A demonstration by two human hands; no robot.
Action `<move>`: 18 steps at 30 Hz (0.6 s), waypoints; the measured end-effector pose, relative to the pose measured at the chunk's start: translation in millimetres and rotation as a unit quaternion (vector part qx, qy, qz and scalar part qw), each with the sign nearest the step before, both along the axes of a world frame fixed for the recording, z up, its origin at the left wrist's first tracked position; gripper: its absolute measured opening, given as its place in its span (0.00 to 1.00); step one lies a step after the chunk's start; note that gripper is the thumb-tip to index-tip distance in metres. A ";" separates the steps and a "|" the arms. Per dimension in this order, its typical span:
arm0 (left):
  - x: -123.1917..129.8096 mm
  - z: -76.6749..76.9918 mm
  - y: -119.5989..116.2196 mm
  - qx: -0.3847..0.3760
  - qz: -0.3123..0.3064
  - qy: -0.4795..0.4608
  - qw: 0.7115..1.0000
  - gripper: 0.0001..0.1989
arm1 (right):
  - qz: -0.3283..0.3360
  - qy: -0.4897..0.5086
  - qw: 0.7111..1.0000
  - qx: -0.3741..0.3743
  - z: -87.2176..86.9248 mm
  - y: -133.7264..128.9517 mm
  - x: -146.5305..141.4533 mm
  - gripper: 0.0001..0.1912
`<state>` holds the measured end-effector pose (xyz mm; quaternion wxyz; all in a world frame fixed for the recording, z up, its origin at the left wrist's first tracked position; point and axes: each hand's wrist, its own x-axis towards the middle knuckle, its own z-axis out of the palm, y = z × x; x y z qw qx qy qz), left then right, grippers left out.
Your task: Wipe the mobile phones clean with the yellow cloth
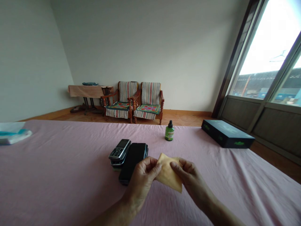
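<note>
A small yellow cloth (168,175) is stretched between both hands above the pink-covered surface (70,188). My left hand (145,175) pinches its left edge between thumb and fingers. On the cloth's upper right, my right hand (189,175) grips it with the thumb lying on top. Just beyond my left wrist lies a stack of black smartphones (135,157), partly hidden by that hand. Left of it sits another stack, with a silver-and-black keypad phone (120,149) on top. A green bottle with a black cap (169,131) stands upright past the cloth.
A flat black box (227,133) with green marks lies at the far right. At the far left edge rests a white and teal packet (14,133). Two wooden chairs (148,97) and a covered side table (86,91) stand by the wall; a window (261,69) is at right.
</note>
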<state>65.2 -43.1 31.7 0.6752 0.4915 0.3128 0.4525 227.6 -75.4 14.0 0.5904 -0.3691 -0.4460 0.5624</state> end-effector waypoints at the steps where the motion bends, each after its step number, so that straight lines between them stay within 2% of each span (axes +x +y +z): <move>1: 0.4 -0.4 -0.4 0.004 0.009 0.011 1.000 0.17 | -0.002 0.000 1.000 -0.003 1.0 -0.8 -0.4 0.15; 6: 0.5 0.7 -1.1 0.019 0.034 0.015 0.999 0.17 | 0.031 0.012 0.999 -0.007 11.1 -6.0 -6.0 0.18; 11: -1.5 6.8 -1.9 0.031 0.036 0.012 0.999 0.17 | -0.001 -0.010 1.000 -0.006 10.5 -5.4 -6.8 0.15; 18: -2.7 9.5 0.2 -0.002 0.019 -0.029 0.999 0.17 | -0.020 0.085 0.996 -0.019 10.3 -4.4 -5.4 0.21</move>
